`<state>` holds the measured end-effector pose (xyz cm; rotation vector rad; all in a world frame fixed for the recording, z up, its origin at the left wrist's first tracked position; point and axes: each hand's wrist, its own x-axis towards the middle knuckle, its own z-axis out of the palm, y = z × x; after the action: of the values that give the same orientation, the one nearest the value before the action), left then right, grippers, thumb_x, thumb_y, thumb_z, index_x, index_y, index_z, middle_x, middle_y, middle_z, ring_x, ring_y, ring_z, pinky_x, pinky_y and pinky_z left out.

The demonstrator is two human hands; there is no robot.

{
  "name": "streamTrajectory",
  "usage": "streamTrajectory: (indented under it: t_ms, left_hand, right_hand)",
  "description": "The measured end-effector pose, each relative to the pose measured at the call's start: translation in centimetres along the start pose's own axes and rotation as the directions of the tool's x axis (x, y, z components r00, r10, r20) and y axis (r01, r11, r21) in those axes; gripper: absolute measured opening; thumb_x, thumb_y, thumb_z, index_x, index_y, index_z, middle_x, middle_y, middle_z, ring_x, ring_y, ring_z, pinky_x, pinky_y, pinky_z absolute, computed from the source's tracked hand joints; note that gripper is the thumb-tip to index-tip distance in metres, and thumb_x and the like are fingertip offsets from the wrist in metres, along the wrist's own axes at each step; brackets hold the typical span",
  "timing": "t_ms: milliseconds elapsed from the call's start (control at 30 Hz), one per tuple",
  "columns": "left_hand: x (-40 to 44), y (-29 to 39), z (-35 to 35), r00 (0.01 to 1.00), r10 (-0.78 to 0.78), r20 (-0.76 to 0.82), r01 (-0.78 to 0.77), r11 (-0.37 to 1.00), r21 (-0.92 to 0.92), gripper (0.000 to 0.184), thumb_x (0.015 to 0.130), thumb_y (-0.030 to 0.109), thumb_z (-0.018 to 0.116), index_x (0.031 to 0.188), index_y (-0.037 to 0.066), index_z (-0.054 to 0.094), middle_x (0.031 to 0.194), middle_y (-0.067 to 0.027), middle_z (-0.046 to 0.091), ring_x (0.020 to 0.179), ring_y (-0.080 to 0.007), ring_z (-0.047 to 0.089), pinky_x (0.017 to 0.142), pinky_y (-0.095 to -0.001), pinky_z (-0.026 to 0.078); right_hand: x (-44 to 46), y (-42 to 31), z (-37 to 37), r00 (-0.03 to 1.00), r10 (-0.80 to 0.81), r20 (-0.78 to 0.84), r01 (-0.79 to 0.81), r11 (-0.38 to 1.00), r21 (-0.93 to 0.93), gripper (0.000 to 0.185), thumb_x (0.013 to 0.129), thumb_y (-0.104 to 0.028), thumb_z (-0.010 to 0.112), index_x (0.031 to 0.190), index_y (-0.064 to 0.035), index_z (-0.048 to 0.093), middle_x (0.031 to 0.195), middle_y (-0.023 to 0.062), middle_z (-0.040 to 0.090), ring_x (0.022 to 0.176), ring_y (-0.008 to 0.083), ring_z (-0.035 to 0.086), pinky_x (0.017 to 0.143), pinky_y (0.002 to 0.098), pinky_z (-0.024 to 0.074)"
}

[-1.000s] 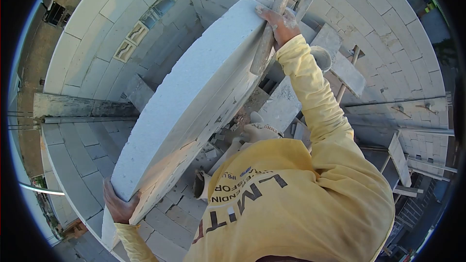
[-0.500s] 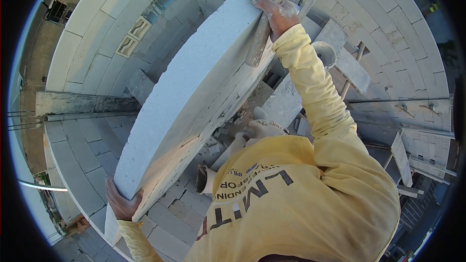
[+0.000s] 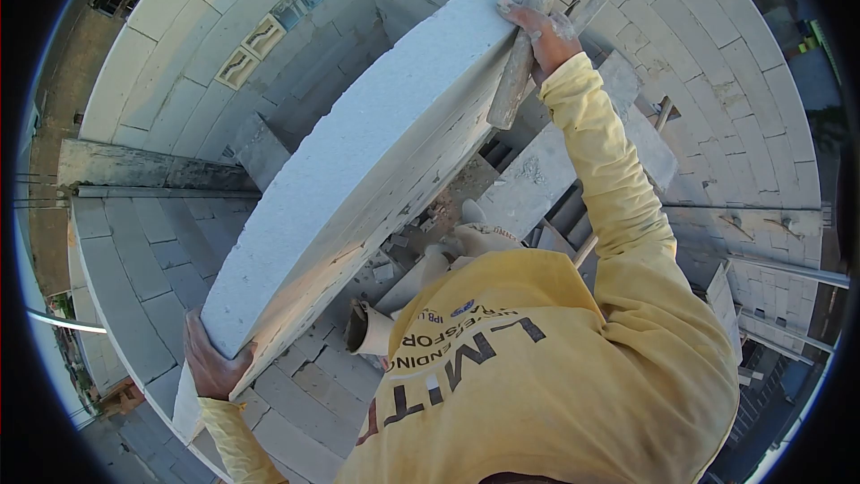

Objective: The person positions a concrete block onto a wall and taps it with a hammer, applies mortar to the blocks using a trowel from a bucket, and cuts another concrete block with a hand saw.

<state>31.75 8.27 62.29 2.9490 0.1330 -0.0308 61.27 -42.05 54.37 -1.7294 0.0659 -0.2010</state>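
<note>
A long white block (image 3: 358,116) lies on top of a block wall, running from lower left to upper right. At its lower left end, my left hand (image 3: 215,363) is closed round the edge, thumb on the near side. My right hand (image 3: 546,36) grips the far upper end with its fingertips on the block's top corner. White dust coats its knuckles. A wooden pole (image 3: 512,90) passes beside the block end, against or under my right hand; which of the two is unclear. Both arms wear yellow sleeves.
Light block walls (image 3: 708,63) curve around the space. Below are a dusty board (image 3: 536,181), rubble and block pieces. Two vent blocks (image 3: 262,37) sit in the upper left wall. A concrete beam (image 3: 148,166) runs at the left. Metal bars (image 3: 788,271) show at the right.
The block's upper end and my right hand have shifted right in view, while my left hand sits slightly further left. The bucket near my right arm has gone out of sight. Both grips remain.
</note>
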Motion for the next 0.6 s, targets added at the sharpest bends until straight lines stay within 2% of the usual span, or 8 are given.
streamTrajectory:
  t_ms: [33, 133, 233, 267, 367, 500, 533, 600]
  left_hand:
    - [0.0, -0.1, 0.0, 1.000, 0.004, 0.003, -0.004, 1.000, 0.001, 0.075, 0.051, 0.019, 0.075, 0.117, 0.001, 0.043, 0.100, -0.0188, 0.048, 0.095, -0.0406, 0.050, 0.086, -0.0469, 0.042]
    - [0.0, -0.5, 0.0, 1.000, 0.014, 0.010, -0.014, 1.000, 0.002, 0.077, 0.052, 0.020, 0.075, 0.119, 0.000, 0.043, 0.101, -0.0199, 0.049, 0.096, -0.0419, 0.050, 0.086, -0.0468, 0.041]
    - [0.1, -0.6, 0.0, 0.999, 0.034, 0.007, -0.034, 0.999, 0.002, 0.077, 0.053, 0.018, 0.075, 0.121, -0.001, 0.043, 0.103, -0.0217, 0.050, 0.097, -0.0441, 0.051, 0.087, -0.0466, 0.042]
    - [0.1, -0.6, 0.0, 0.999, 0.042, -0.001, -0.042, 0.999, 0.004, 0.078, 0.052, 0.017, 0.075, 0.121, -0.001, 0.043, 0.103, -0.0216, 0.051, 0.097, -0.0439, 0.051, 0.088, -0.0464, 0.042]
    - [0.1, -0.4, -0.2, 0.999, 0.040, 0.005, -0.040, 0.999, 0.016, 0.080, 0.051, 0.014, 0.074, 0.122, -0.002, 0.042, 0.106, -0.0217, 0.051, 0.099, -0.0435, 0.051, 0.090, -0.0460, 0.042]
    - [0.1, -0.9, -0.1, 0.998, 0.058, 0.012, -0.058, 0.998, 0.026, 0.082, 0.050, 0.013, 0.074, 0.124, -0.002, 0.042, 0.107, -0.0222, 0.051, 0.100, -0.0435, 0.051, 0.090, -0.0466, 0.042]
    - [0.1, -1.0, -0.2, 0.998, 0.056, 0.025, -0.056, 0.998, 0.024, 0.083, 0.050, 0.013, 0.074, 0.124, -0.002, 0.041, 0.108, -0.0223, 0.051, 0.101, -0.0435, 0.051, 0.090, -0.0465, 0.042]
    - [0.2, -1.1, -0.3, 0.997, 0.050, 0.053, -0.052, 0.998, 0.022, 0.084, 0.050, 0.013, 0.075, 0.125, -0.002, 0.041, 0.110, -0.0227, 0.051, 0.102, -0.0435, 0.051, 0.091, -0.0465, 0.042]
  right_hand:
    - [0.1, -0.1, -0.5, 1.000, 0.014, 0.016, -0.013, 1.000, -0.025, 0.039, 0.085, -0.037, 0.062, 0.097, -0.0013, 0.071, 0.089, 0.0168, 0.066, 0.081, 0.0244, 0.061, 0.079, 0.0347, 0.0475]
    - [0.6, -0.3, -2.7, 0.992, 0.123, 0.012, -0.124, 0.987, 0.103, 0.040, 0.085, -0.034, 0.064, 0.100, 0.0026, 0.068, 0.085, 0.0161, 0.067, 0.070, 0.0189, 0.062, 0.068, 0.0314, 0.0508]
    - [-0.4, -2.9, -5.5, 0.995, 0.099, 0.015, -0.099, 0.995, -0.004, 0.032, 0.087, -0.026, 0.063, 0.100, 0.0030, 0.059, 0.081, 0.0108, 0.064, 0.076, 0.0205, 0.068, 0.069, 0.0309, 0.0576]
    - [-0.9, -3.9, -6.0, 0.994, 0.095, -0.054, -0.101, 0.987, -0.129, 0.033, 0.088, -0.030, 0.064, 0.096, 0.0021, 0.059, 0.069, 0.0059, 0.058, 0.056, 0.0154, 0.061, 0.054, 0.0282, 0.0533]
    - [-1.3, -6.0, -8.3, 0.988, 0.003, -0.157, -0.087, 0.842, -0.532, 0.042, 0.086, -0.037, 0.067, 0.100, 0.0026, 0.061, 0.068, 0.0093, 0.061, 0.046, 0.0155, 0.052, 0.047, 0.0308, 0.0457]
    - [-1.4, -8.0, -11.2, 0.979, -0.183, 0.092, 0.194, 0.688, -0.699, 0.042, 0.085, -0.038, 0.066, 0.100, 0.0010, 0.061, 0.066, 0.0081, 0.057, 0.060, 0.0127, 0.054, 0.056, 0.0293, 0.0445]
    - [-1.7, -9.3, -11.2, 0.973, -0.193, 0.129, 0.230, 0.715, -0.660, 0.038, 0.085, -0.034, 0.066, 0.101, -0.0004, 0.061, 0.068, 0.0065, 0.058, 0.065, 0.0121, 0.053, 0.059, 0.0275, 0.0436]
    - [-2.2, -12.4, -11.1, 0.938, -0.314, 0.146, 0.337, 0.734, -0.590, 0.036, 0.089, -0.032, 0.064, 0.104, 0.0003, 0.060, 0.074, 0.0029, 0.056, 0.066, 0.0094, 0.050, 0.058, 0.0248, 0.0432]
